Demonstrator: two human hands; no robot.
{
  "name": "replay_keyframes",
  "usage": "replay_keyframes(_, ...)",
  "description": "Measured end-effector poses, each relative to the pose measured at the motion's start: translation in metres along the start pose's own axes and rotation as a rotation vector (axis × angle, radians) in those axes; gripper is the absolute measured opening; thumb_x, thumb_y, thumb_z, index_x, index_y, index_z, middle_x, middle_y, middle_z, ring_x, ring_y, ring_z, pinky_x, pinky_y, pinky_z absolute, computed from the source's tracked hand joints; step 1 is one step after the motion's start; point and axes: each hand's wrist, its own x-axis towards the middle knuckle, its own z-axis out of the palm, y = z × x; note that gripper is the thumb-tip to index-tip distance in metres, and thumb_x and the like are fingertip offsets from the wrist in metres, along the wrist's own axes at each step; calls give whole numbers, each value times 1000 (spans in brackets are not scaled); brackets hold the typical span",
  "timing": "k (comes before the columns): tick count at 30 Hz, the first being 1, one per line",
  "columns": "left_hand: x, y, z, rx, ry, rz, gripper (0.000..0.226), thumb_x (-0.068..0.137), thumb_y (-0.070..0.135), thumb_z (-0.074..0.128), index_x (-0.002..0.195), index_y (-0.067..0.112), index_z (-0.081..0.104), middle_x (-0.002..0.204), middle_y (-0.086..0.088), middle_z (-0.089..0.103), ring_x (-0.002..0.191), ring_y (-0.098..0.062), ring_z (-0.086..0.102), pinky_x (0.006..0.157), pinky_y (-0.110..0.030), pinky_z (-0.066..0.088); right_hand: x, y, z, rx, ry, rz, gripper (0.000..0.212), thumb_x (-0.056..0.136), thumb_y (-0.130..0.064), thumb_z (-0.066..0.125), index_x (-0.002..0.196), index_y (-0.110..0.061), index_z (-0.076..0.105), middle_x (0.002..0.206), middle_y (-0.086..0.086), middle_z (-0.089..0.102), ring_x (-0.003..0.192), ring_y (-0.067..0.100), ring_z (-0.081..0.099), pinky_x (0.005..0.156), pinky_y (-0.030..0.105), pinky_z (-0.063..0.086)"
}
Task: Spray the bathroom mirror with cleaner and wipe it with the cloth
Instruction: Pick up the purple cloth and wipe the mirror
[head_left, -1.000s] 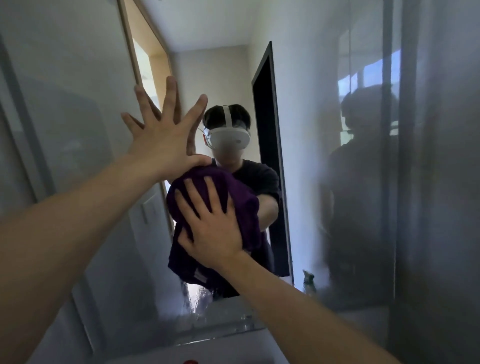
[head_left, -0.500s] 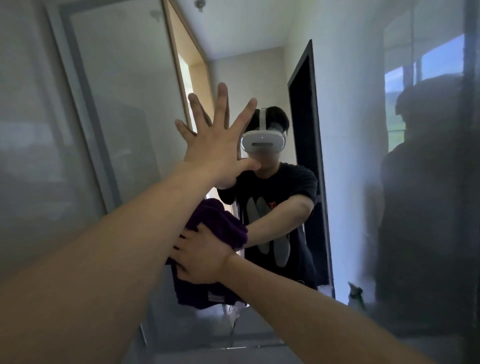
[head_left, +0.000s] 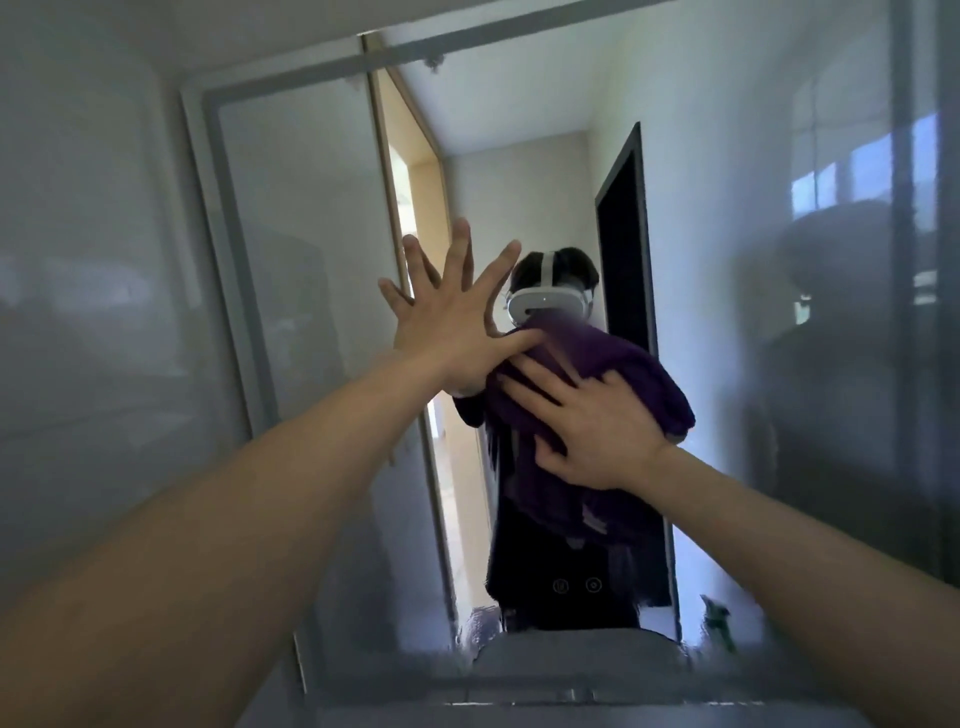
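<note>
Pressing cloth flat against mid-mirror with spread right hand, bracing on glass with splayed, empty left hand just beside; likely best wiped in overlapping, evenly pressed strokes, lifting left palm to spare smudges.

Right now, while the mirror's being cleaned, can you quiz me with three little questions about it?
1. True or false: the left hand grips the soft purple cloth.
2. Which hand presses that cloth against the big glass wall mirror? A) left hand B) right hand
3. Fill in: the left hand's fingers are ____ wide.
Key: 1 false; 2 B; 3 spread.
</note>
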Motion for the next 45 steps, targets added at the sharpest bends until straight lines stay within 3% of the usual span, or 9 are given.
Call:
replay_keyframes(3,0,-6,-4,46,-25,15,100,79,90,47,154,61,-13,167,8,-35,150,-48,-34,118,-78,-2,-10,13,-10,-50,-24,89,79,84,-45,51,158,-28,29,169,-1,21,155,31,16,106,56,38)
replay_keyframes(6,-1,-12,-15,75,-54,50,101,84,79,58,157,58,-8,170,9,-29,154,-48,-23,120,-74,9,-13,9,-10,-64,-46,175,79,86,-45,51,159,-28,27,170,-2,16,157,31,10,96,56,46)
replay_keyframes(9,-11,-39,-27,106,-8,96,99,87,65,65,160,50,0,173,7,-13,157,-45,-5,120,-65,27,-13,-1,-6,-43,-36,291,80,85,-45,50,159,-28,25,170,-1,16,157,33,7,103,63,42)
replay_keyframes(16,-63,-118,-29,158,-25,-115,95,94,50,68,163,42,4,173,-5,-14,159,-43,-8,127,-61,7,2,-46,8,65,24,585,78,85,-44,43,159,-26,25,170,1,16,156,35,6,109,68,31)
replay_keyframes(20,-70,-156,-11,-21,36,-274,97,92,52,70,162,46,3,174,-7,-11,160,-38,-6,128,-58,12,15,-65,15,89,60,656,79,86,-44,44,160,-25,23,170,3,15,156,37,5,113,69,24)
replay_keyframes(29,-76,-168,-7,-15,-8,-227,90,99,48,60,162,47,-4,174,-4,-14,160,-33,-10,128,-54,10,58,-128,29,98,49,449,78,90,-43,51,160,-25,23,169,5,16,155,38,7,111,70,26)
replay_keyframes(37,-81,-191,-23,-22,15,-182,82,96,23,53,166,23,10,175,5,4,159,-20,18,127,-43,27,66,-212,78,107,-31,-71,78,84,-43,61,156,-25,37,167,-1,26,154,30,16,91,53,49)
replay_keyframes(40,-86,-196,-31,-32,-50,-158,89,92,16,54,166,26,6,174,11,-1,160,-17,15,127,-40,25,70,-238,90,91,-68,-182,80,81,-45,65,154,-24,41,165,-1,30,153,29,23,96,52,47)
replay_keyframes(45,-86,-197,-33,-75,-105,-146,94,89,11,53,166,29,2,173,14,-8,161,-11,2,130,-42,19,94,-248,86,127,-105,-247,78,86,-42,58,157,-20,34,168,4,23,156,33,15,111,62,31)
